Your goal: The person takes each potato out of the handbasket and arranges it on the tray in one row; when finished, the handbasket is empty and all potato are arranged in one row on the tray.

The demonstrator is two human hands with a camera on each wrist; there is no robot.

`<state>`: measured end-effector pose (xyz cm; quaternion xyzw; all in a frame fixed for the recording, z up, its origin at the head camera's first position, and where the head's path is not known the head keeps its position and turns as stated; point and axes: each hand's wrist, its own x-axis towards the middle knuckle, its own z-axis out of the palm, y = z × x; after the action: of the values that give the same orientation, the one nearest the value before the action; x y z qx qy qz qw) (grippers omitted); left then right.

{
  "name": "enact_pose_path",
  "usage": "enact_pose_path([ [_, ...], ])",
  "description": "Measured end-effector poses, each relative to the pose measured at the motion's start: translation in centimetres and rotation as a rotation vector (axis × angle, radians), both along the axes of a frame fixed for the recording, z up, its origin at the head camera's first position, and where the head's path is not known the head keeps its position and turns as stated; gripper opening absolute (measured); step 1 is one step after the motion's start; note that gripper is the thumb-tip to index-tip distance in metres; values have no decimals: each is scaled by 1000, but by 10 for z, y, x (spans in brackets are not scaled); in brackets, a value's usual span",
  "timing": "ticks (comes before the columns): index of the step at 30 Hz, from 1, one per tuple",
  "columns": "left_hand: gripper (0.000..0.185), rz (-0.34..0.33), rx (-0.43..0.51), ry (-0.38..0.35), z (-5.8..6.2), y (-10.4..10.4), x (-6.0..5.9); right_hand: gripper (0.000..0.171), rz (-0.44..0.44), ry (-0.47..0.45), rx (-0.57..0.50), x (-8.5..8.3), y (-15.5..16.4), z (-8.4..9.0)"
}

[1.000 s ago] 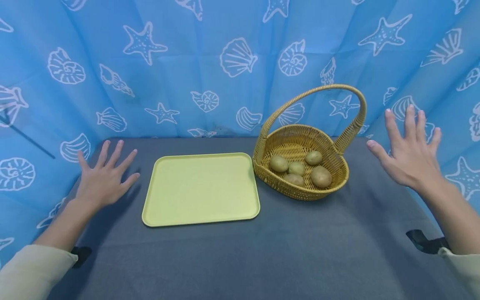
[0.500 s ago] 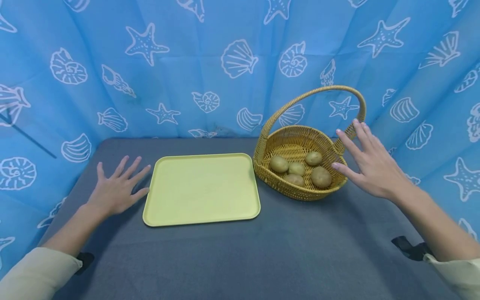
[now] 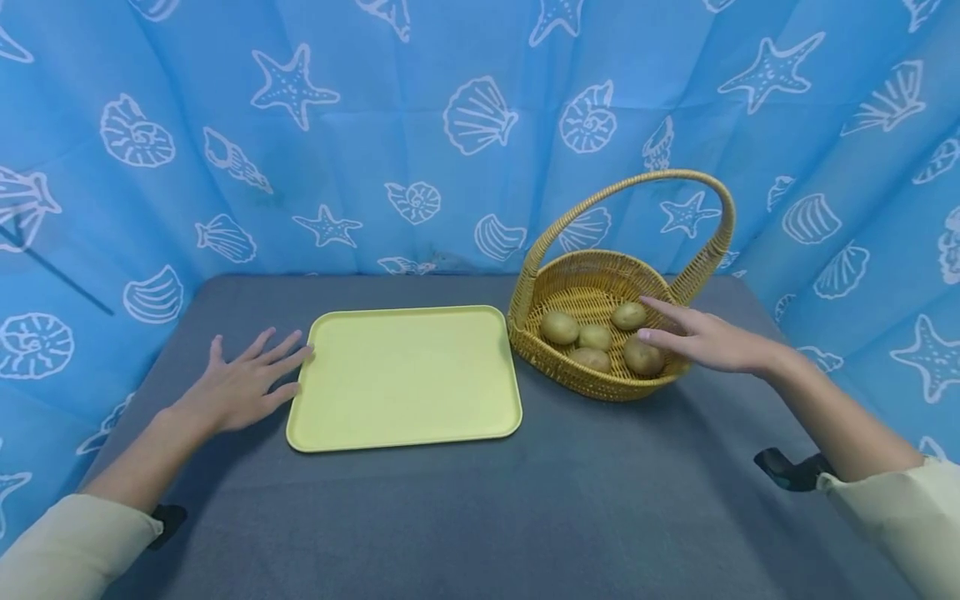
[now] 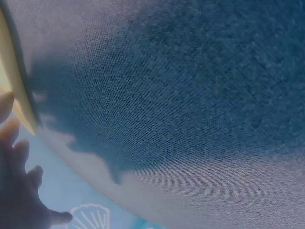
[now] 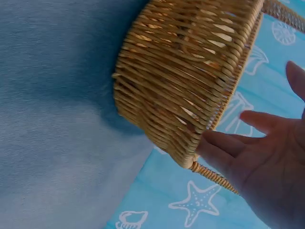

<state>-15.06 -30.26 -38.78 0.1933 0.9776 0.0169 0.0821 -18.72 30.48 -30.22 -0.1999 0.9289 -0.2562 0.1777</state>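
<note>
A wicker basket (image 3: 577, 379) with a tall arched handle holds several potatoes (image 3: 558, 327). My right hand (image 3: 716, 340) reaches over the basket's right rim, fingers extended above the nearest potato (image 3: 642, 357) and holding nothing. The right wrist view shows that hand (image 5: 274, 164) beside the woven basket wall (image 5: 176, 81), some fingertips hidden behind the rim. To the left, a pale yellow tray (image 3: 405, 379) lies flat with nothing on it. My left hand (image 3: 243, 390) is spread at the tray's left edge, its fingertips overlapping the rim in the head view.
A dark grey cloth covers the table (image 3: 480, 517). Behind it hangs a blue curtain (image 3: 420, 83) with white shells and starfish. The basket's handle (image 3: 637, 177) arches high over its opening, and the tray's right side lies close to the basket.
My right hand has moved left and down from beside the curtain to over the basket's right side. The left hand has shifted slightly right and down, toward the tray.
</note>
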Motion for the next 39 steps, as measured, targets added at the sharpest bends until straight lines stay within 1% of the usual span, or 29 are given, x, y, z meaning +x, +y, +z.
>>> enact_pose_path([
  [3, 65, -17, 19, -28, 0, 1, 0, 71, 15, -99, 30, -9, -2, 3],
  [6, 66, -22, 38, -50, -1, 1, -1, 74, 45, -159, 83, -18, -4, 6],
  [10, 68, -20, 62, -65, -3, 1, -2, 78, 75, -214, 141, -29, -3, 10],
  [12, 68, -14, 74, -75, -5, 1, -2, 77, 73, -251, 129, -34, -3, 12],
  [18, 70, -5, 100, -94, -8, 0, -2, 74, 27, -435, 42, -48, 3, 12],
  [19, 70, -9, 101, -92, -8, 0, -2, 73, 33, -453, 38, -51, 4, 12],
  [22, 69, -18, 98, -78, -8, -2, -3, 66, 83, -460, 77, -58, 6, 10],
  [25, 69, -21, 94, -65, -8, -3, -2, 63, 110, -488, 105, -67, 5, 7],
  [27, 69, -21, 93, -64, -7, -4, -2, 63, 98, -537, 102, -72, 2, 6],
  [31, 68, -25, 94, -58, -7, -4, -1, 66, 17, -635, 108, -80, 0, 2],
  [34, 68, -29, 85, -51, -7, -3, -1, 68, -24, -670, 134, -84, -3, 0],
  [39, 68, -35, 74, -50, -7, -2, -1, 71, -61, -719, 148, -85, -7, -3],
])
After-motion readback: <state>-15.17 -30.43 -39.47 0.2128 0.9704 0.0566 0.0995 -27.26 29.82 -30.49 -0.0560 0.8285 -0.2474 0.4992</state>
